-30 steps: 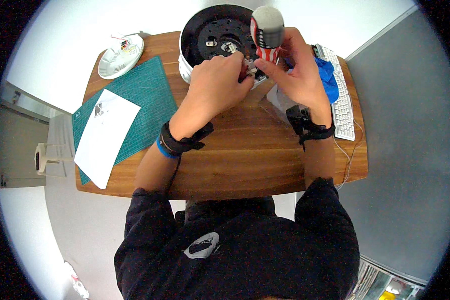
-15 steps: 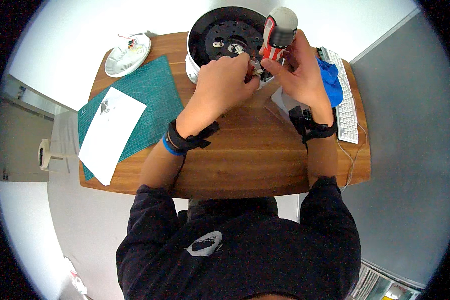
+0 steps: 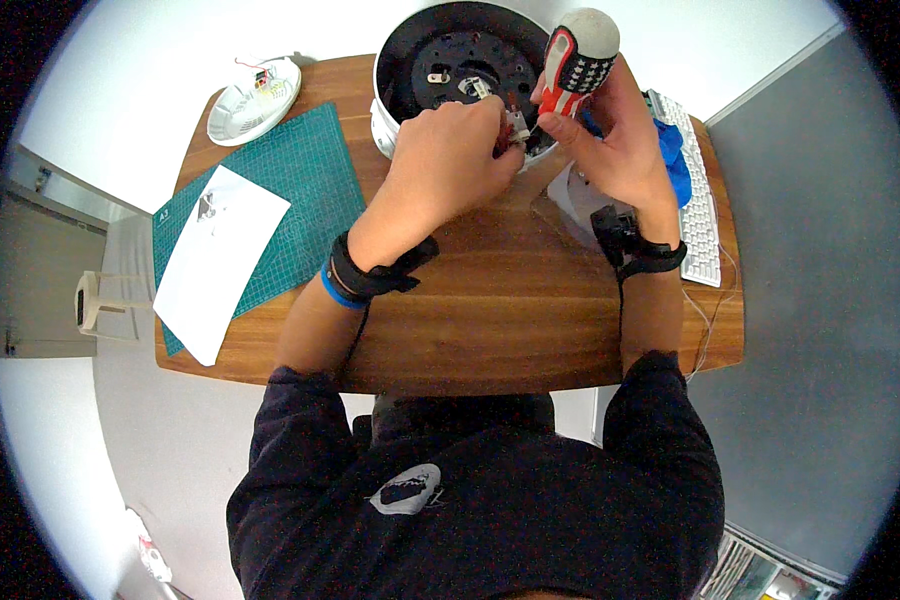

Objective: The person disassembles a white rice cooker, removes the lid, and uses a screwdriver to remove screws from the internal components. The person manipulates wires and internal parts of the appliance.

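At the far middle of the table stands a round white housing [image 3: 381, 128] with a black inside and a black perforated disc [image 3: 475, 50] in it. Over its near rim my left hand [image 3: 444, 160] is closed, fingertips around a small pale part with reddish bits [image 3: 516, 127]; the fingers hide most of it. My right hand [image 3: 625, 150] grips a screwdriver [image 3: 582, 62] by its thick red, black and grey handle, butt tilted up. The tool's tip cannot be made out. A small light fitting [image 3: 438, 76] sits on the disc.
Left of the housing lie a green cutting mat [image 3: 315, 170], a white paper sheet [image 3: 220, 260] and a white oval shell [image 3: 255, 105] with wires. To the right are a white keyboard [image 3: 705, 235], a blue cloth [image 3: 676, 170], a clear plastic bag [image 3: 568, 205] and a thin cable [image 3: 705, 330].
My right hand has shifted to the right with the screwdriver, away from my left hand. The left hand has stayed nearly in place on the small part.
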Demonstrator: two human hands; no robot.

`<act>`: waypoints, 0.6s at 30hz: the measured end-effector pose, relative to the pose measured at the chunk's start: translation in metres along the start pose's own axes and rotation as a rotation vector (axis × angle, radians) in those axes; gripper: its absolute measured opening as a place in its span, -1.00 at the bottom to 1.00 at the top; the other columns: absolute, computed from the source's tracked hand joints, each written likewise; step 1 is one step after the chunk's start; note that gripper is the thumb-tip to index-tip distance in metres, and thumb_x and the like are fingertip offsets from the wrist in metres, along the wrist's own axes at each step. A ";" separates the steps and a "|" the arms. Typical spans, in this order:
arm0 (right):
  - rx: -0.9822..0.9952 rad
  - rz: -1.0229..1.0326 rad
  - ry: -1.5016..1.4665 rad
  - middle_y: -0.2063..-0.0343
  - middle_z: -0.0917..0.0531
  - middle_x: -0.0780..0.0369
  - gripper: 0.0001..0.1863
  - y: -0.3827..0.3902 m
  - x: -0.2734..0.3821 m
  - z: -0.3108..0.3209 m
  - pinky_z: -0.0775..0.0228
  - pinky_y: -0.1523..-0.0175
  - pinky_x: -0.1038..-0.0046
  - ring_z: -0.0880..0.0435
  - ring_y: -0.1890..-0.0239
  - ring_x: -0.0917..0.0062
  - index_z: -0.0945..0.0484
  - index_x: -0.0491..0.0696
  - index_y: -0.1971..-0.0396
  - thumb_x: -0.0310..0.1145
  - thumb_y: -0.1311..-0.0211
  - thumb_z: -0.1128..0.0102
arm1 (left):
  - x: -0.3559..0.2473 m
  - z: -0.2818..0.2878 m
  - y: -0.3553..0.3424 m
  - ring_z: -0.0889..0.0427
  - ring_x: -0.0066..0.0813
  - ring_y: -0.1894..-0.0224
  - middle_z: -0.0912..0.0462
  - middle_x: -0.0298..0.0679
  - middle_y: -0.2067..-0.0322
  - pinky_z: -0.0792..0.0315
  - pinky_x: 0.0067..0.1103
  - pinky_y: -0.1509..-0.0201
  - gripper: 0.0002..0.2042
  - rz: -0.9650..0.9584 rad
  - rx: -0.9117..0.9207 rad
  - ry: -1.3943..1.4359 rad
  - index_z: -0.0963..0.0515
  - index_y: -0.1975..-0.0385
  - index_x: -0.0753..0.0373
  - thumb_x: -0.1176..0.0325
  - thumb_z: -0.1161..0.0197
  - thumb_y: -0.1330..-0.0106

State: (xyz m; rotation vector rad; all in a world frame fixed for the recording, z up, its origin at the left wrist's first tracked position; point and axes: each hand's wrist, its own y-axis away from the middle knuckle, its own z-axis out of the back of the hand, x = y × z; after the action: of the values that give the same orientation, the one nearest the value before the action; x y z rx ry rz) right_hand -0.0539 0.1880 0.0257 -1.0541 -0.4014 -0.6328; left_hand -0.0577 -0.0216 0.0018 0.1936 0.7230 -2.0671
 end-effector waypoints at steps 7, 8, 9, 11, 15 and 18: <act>0.017 0.035 -0.012 0.10 -0.71 0.26 -0.46 0.000 -0.003 0.000 -0.57 -0.01 0.44 -0.68 0.11 0.59 -0.45 -0.08 -0.15 -0.34 -0.30 -0.58 | -0.001 0.000 0.001 -0.81 0.05 0.29 -0.79 -0.05 0.43 -0.67 -0.13 0.21 -0.74 -0.022 -0.044 -0.022 -0.65 0.35 0.23 0.13 -0.39 -0.30; 0.018 0.040 -0.017 0.10 -0.71 0.26 -0.46 0.000 -0.002 0.001 -0.57 -0.01 0.44 -0.69 0.10 0.59 -0.45 -0.08 -0.16 -0.33 -0.31 -0.57 | -0.001 0.000 0.001 -0.81 0.04 0.29 -0.79 -0.04 0.43 -0.67 -0.13 0.20 -0.74 -0.016 -0.042 -0.034 -0.66 0.35 0.23 0.13 -0.39 -0.30; 0.020 0.045 -0.023 0.10 -0.71 0.27 -0.46 0.000 -0.002 0.001 -0.56 -0.01 0.44 -0.69 0.10 0.59 -0.45 -0.08 -0.16 -0.33 -0.32 -0.57 | -0.002 0.001 0.000 -0.81 0.04 0.29 -0.79 -0.04 0.43 -0.67 -0.13 0.20 -0.73 -0.011 -0.032 -0.021 -0.66 0.35 0.23 0.13 -0.39 -0.30; 0.022 0.053 -0.030 0.09 -0.71 0.27 -0.47 0.000 -0.001 0.002 -0.56 -0.01 0.45 -0.70 0.09 0.60 -0.45 -0.08 -0.16 -0.33 -0.33 -0.56 | -0.002 0.002 0.000 -0.81 0.05 0.28 -0.79 -0.04 0.42 -0.67 -0.14 0.20 -0.73 -0.003 -0.012 0.007 -0.66 0.35 0.23 0.12 -0.39 -0.31; 0.082 -0.004 -0.017 0.02 -0.70 0.22 -0.42 0.001 0.003 0.006 -0.52 -0.21 0.37 -0.69 -0.04 0.52 -0.40 -0.12 -0.27 -0.41 -0.37 -0.50 | -0.002 0.002 0.001 -0.81 0.05 0.28 -0.79 -0.04 0.41 -0.67 -0.14 0.20 -0.74 -0.010 -0.025 -0.004 -0.67 0.34 0.22 0.12 -0.40 -0.31; 0.050 -0.002 -0.022 0.06 -0.70 0.24 -0.46 0.004 0.001 0.002 -0.54 -0.12 0.40 -0.68 0.04 0.56 -0.43 -0.10 -0.21 -0.38 -0.36 -0.53 | 0.000 0.000 -0.001 -0.81 0.05 0.27 -0.80 -0.03 0.41 -0.67 -0.14 0.19 -0.74 -0.011 -0.024 -0.012 -0.68 0.33 0.22 0.13 -0.39 -0.31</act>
State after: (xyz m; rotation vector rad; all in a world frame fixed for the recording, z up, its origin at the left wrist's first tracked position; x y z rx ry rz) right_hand -0.0507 0.1912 0.0247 -1.0137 -0.4351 -0.6104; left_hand -0.0580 -0.0213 0.0025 0.1635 0.7431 -2.0672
